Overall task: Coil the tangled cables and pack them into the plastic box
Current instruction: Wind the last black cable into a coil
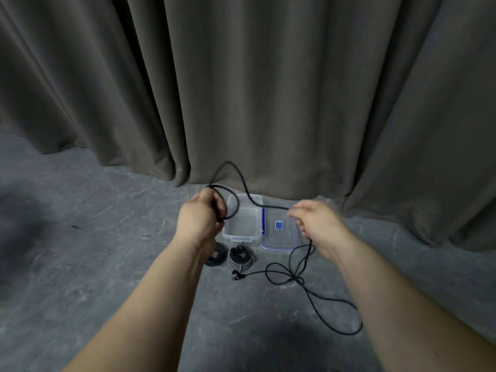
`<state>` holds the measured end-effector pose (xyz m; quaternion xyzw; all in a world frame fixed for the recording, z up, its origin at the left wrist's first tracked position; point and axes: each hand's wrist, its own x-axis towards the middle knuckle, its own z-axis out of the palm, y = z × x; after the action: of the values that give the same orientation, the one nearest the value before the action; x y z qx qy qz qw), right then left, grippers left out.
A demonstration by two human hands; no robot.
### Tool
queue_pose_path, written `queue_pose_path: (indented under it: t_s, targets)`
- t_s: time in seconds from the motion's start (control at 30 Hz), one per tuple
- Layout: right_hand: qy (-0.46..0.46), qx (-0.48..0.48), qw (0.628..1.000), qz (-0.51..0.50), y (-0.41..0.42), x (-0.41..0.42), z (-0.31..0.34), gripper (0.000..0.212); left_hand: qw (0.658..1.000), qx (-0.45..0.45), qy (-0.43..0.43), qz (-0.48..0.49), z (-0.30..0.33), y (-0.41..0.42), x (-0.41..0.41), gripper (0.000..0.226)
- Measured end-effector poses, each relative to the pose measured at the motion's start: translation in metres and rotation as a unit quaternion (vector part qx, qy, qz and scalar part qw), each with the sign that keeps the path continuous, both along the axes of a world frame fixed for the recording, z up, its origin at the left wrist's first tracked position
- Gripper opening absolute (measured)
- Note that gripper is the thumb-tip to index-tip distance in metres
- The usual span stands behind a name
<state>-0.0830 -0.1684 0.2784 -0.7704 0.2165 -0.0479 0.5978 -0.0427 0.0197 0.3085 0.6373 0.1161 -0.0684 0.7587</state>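
- So, grey curtain (268,89) behind, marbled floor (94,264), two coils (240,259) by the clear box (243,224) and lid (280,232).
- Left hand (200,218) grips thin black cable (243,183) loops; right hand (316,224) pinches it.

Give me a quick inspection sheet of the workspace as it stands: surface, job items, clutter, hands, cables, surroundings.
Surface: grey marbled floor.
Job's things: clear plastic box open, nothing seen inside; its lid lies flat beside it on the right, touching or nearly so.
Clutter: nothing seen.
Grippers: left hand grips started loops; right hand pinches the same cable, feeding it.
Cables: black cable arcs between the hands, its loose tail knotted in loops on the floor; two coiled bundles lie in front of the box, one partly hidden by the left wrist.
Surroundings: grey-brown curtain hangs to the floor behind the box.
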Motion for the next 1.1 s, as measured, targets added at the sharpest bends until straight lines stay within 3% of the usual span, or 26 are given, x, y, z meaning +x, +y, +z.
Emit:
queue_pose_path:
  t_s: [0.2,0.43,0.63,0.8,1.1]
  targets:
    - [-0.121,-0.034,0.991,0.046,0.010,0.000,0.003,0.024,0.969,0.160,-0.100,-0.159,-0.001,-0.013,-0.016,0.033]
    - [-0.135,0.123,0.983,0.011,0.009,0.000,0.017,0.022,0.924,0.329,-0.171,-0.090,-0.006,-0.010,-0.014,0.039]
    - [-0.113,0.240,0.964,-0.012,0.000,-0.005,0.030,0.018,0.907,0.361,-0.199,-0.082,-0.008,-0.009,-0.015,0.037]
    - [-0.072,0.317,0.944,0.054,0.007,-0.009,0.031,0.017,0.901,0.362,-0.208,-0.117,-0.013,-0.015,-0.017,0.035]
    - [-0.059,0.432,0.895,0.093,0.010,-0.011,0.028,0.004,0.915,0.321,-0.232,-0.076,-0.011,-0.018,-0.018,0.031]
